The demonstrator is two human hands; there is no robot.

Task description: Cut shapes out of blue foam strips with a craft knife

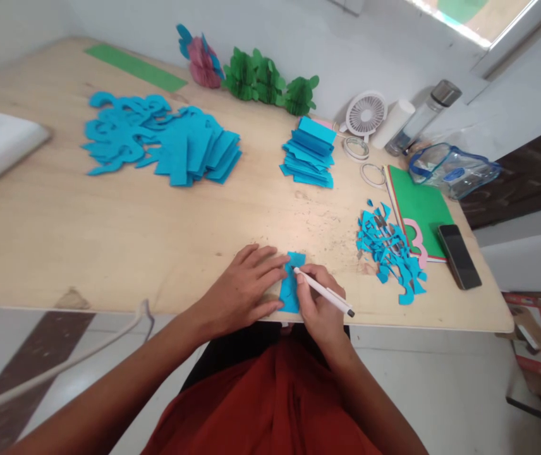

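A blue paper strip (291, 294) lies near the table's front edge, with a faint dark drawn line on it. My left hand (249, 284) rests flat beside it, fingers spread, with fingertips touching the strip's left edge. In my right hand (320, 309) is a white pen (325, 292), held at a slant with its tip on the upper part of the strip. Its dark end points down to the right. Beyond my hands lies a stack of blue paper pieces (311, 155). To the right is a heap of blue paper scraps (389, 249).
Blue cut-outs (128, 129) and blue rectangles (201, 151) lie at the left. Paper decorations (256, 76), a small fan (366, 114), a bottle (422, 117) and a clear pouch (455, 167) line the back. A phone (460, 256) lies by green sheets (422, 205) at the right.
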